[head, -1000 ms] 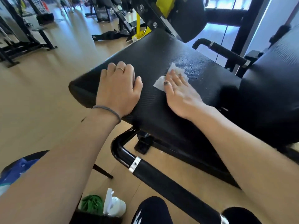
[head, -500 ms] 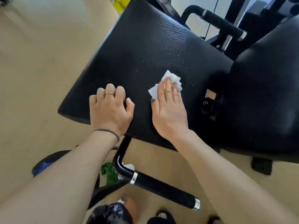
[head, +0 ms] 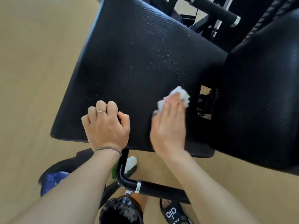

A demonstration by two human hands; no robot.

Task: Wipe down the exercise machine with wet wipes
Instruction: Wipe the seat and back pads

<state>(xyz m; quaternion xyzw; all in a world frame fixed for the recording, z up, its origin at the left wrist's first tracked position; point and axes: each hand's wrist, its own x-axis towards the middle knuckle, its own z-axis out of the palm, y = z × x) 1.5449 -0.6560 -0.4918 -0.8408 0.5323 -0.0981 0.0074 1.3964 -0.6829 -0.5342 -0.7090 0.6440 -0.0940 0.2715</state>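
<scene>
The exercise machine's black textured seat pad [head: 132, 65] fills the middle of the view, with small droplets speckled across its centre. My right hand [head: 169, 125] lies flat with straight fingers on a white wet wipe [head: 182, 94], pressing it onto the pad near its right edge. My left hand [head: 105, 125] rests on the pad's near edge with its fingers curled under, holding nothing. A second black pad [head: 262, 97] rises on the right.
A black padded handle bar [head: 161, 189] with a silver ring runs below the seat. Another handle [head: 215, 8] sits at the top right. A white bottle [head: 131, 162], a blue bag [head: 51, 181] and my sandal [head: 173, 212] are on the tan floor.
My right hand has slid the wipe rightward across the pad toward the gap by the back pad. The camera has tilted down. My left hand's fingers have curled more.
</scene>
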